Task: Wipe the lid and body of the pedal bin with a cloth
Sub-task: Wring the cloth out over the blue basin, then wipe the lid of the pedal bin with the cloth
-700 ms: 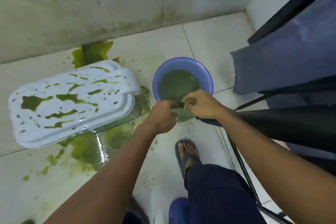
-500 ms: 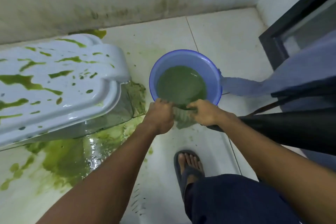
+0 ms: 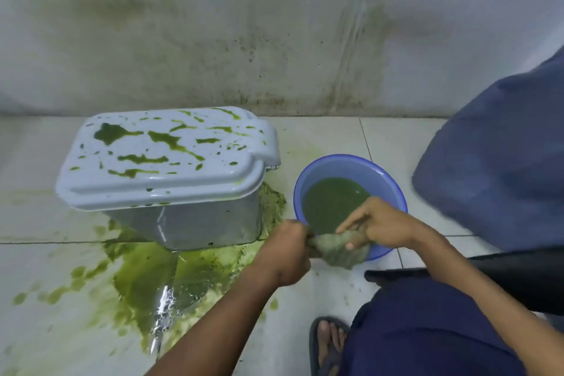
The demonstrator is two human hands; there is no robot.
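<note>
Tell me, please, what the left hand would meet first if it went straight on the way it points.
The left hand grips the cloth; past that, probably the blue basin at its near rim, though depth is unclear.

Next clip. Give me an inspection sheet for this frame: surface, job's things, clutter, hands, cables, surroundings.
Surface: tiled floor, wet, with a green puddle spread across it.
Job's things: lid shut, streaked with green splashes; body grey, puddle at its base; cloth bunched, green-stained, held over the basin's near rim.
Clutter: blue basin of green water, right of the bin.
Hands: left hand and right hand each grip an end of the cloth.
Cables: nothing seen.
Surroundings: stained wall behind; blue fabric at right; sandalled foot below.
</note>
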